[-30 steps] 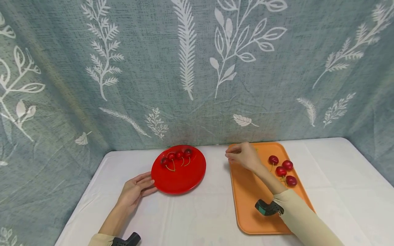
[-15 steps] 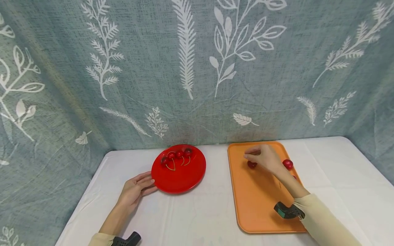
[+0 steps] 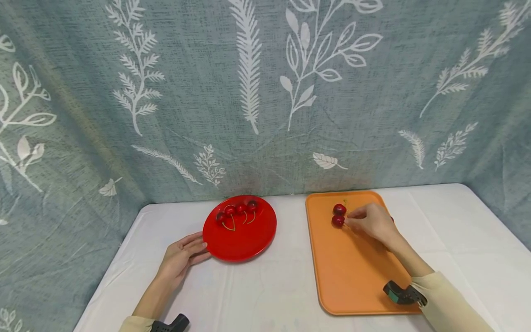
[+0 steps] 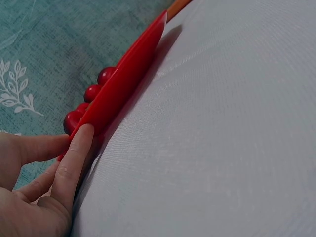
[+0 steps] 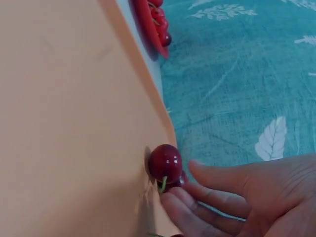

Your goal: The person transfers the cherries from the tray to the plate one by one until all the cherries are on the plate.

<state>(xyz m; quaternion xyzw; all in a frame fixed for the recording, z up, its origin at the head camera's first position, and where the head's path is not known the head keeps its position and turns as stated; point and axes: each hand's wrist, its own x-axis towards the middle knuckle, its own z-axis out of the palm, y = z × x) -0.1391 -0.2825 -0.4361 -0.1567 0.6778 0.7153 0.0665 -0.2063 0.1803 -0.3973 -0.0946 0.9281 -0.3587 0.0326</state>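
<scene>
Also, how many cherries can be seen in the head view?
7: four cherries in a row on the red plate, two cherries on the orange tray, one cherry peeking out past the right hand, which may hide more.

red plate [image 3: 240, 240], orange tray [image 3: 342, 276]

I count one orange tray [image 3: 340, 276] bearing two cherries [image 3: 338, 221], a sliver of a third cherry [image 3: 392, 219] at its right edge, and one right hand [image 3: 373, 224] over it. Left of the tray I get one red plate [image 3: 240, 242], four cherries [image 3: 241, 209], one left hand [image 3: 179, 259].
</scene>
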